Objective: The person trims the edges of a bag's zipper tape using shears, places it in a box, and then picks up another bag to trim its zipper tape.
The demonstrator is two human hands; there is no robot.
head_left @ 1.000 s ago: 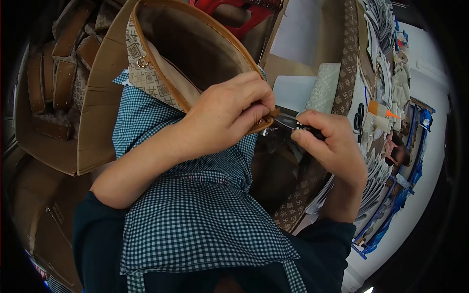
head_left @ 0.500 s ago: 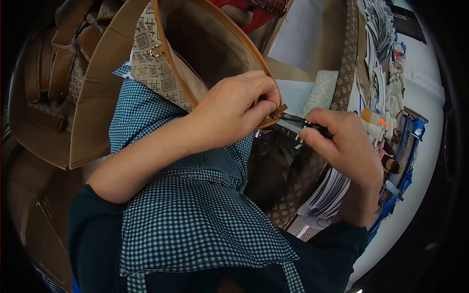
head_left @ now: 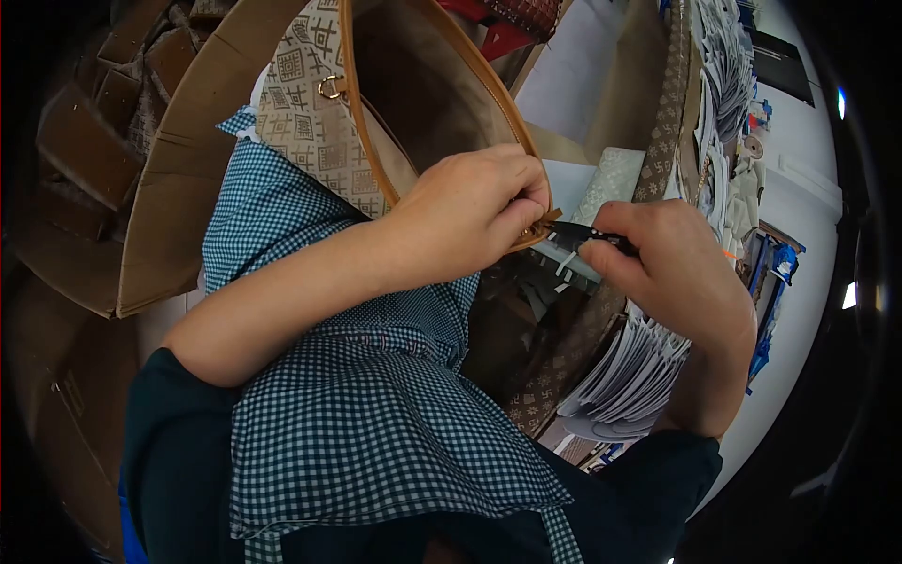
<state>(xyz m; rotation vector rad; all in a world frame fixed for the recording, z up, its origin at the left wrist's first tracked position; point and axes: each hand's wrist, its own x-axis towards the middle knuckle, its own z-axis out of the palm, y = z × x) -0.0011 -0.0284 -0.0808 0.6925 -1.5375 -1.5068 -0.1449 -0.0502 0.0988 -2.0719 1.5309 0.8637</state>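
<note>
Handbag (head_left: 310, 122) pinched at one end by left hand (head_left: 474, 207), snips (head_left: 575, 229) clamped in right hand (head_left: 672, 263); could nick tan trim (head_left: 360, 122) through a slip.

apron (head_left: 376, 442): matt cloth; bag trim (head_left: 355, 103): smooth leather-look; ring (head_left: 323, 89): glossy metal; carton (head_left: 193, 141): cardboard

Brown pieces (head_left: 89, 136) lie in an open cardboard box (head_left: 174, 169), and fanned white sheets (head_left: 628, 381) lie beside brown patterned material (head_left: 665, 117).
</note>
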